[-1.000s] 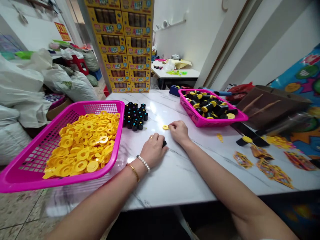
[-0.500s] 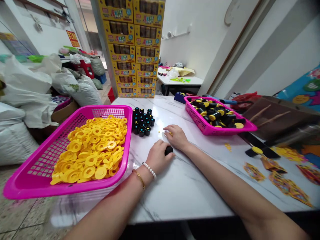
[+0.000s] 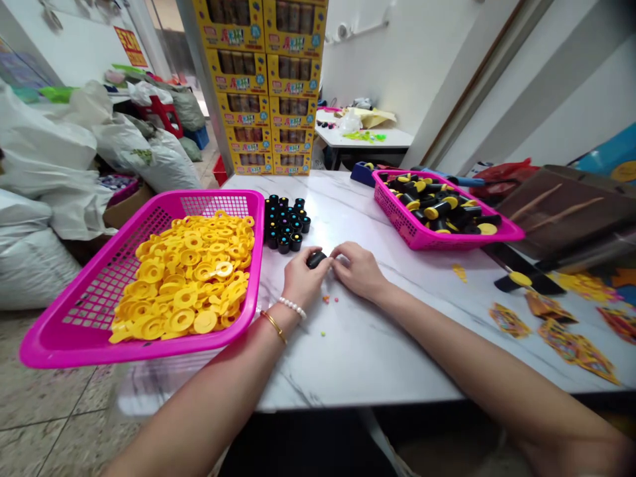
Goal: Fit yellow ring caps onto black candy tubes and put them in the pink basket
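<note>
My left hand (image 3: 303,273) is closed around a small black plastic cylinder (image 3: 316,259), tilted above the tabletop. Against its fingertips sits my right hand (image 3: 358,268), its thumb and fingers pinched together; whatever they hold is too small or hidden to make out. Just below the hands lie tiny orange beads (image 3: 326,299), a pink bead (image 3: 336,300) and a green bead (image 3: 322,334). Beyond my left hand stands a cluster of upright black cylinders (image 3: 285,224) with small coloured dots on their tops.
At left, a pink basket (image 3: 261,265) holds yellow ring-shaped plastic parts (image 3: 183,285). Another pink basket (image 3: 447,243), back right, contains black-and-yellow pieces. Printed packets (image 3: 509,319) lie at right near a black-and-yellow piece (image 3: 513,281). Stacked yellow boxes (image 3: 293,79) rise at the far edge.
My left hand has moved forward with the black cylinder, now tipped up, and my right hand has come against it. Small coloured beads now show on the table. The camera view has shifted.
</note>
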A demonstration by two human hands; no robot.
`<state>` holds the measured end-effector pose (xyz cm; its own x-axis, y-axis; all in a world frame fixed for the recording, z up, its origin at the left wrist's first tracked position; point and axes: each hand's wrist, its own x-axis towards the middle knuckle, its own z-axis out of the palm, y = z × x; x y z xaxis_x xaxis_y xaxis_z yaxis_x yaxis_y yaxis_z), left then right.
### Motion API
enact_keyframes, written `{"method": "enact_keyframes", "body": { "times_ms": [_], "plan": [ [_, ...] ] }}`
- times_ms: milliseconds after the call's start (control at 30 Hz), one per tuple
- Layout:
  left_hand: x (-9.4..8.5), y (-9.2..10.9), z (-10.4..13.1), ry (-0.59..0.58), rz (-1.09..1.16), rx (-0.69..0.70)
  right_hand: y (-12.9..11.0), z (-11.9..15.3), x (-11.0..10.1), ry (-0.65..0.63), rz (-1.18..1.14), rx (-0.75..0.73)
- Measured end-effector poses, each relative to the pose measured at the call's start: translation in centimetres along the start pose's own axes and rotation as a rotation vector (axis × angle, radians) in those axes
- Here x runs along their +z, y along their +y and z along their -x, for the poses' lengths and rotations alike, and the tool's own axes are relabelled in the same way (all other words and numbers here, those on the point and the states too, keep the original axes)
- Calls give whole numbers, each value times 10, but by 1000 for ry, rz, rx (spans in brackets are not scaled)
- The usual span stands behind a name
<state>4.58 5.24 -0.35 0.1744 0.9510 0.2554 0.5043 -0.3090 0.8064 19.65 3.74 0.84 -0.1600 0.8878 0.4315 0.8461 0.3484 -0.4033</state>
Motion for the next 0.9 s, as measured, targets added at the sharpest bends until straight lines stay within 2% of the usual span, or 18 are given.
{"method": "enact_keyframes", "body": {
  "times_ms": [100, 200, 333, 533, 667, 733, 800, 833, 867, 900],
  "plan": [
    [-11, 3, 1, -16, -132, -2, -25, 39, -8, -51, -160, 74],
    [-23, 4, 3, -78, -292, 17, -42, 61, -1, -114, -257, 86],
    [-31, 6, 6, -138, -455, 27, -48, 71, 11, -110, -182, 36],
    [-30, 5, -2, -158, -539, -9, -64, 101, 11, -183, 19, 24],
    [-41, 22, 2, -141, -513, -37, -85, 104, 28, -138, 83, 42],
    [-53, 40, 24, -72, -397, 0, -89, 97, 38, -128, 77, 65],
    [-65, 58, 63, -22, -96, 37, -89, 91, 43, -133, 72, 55],
    [-69, 64, 87, -67, 156, 2, -88, 89, 44, -135, 73, 44],
    [-72, 65, 113, -184, 432, -123, -88, 87, 44, -136, 79, 42],
    [-74, 62, 139, -411, 717, -333, -87, 87, 43, -132, 89, 48]
  ]
}}
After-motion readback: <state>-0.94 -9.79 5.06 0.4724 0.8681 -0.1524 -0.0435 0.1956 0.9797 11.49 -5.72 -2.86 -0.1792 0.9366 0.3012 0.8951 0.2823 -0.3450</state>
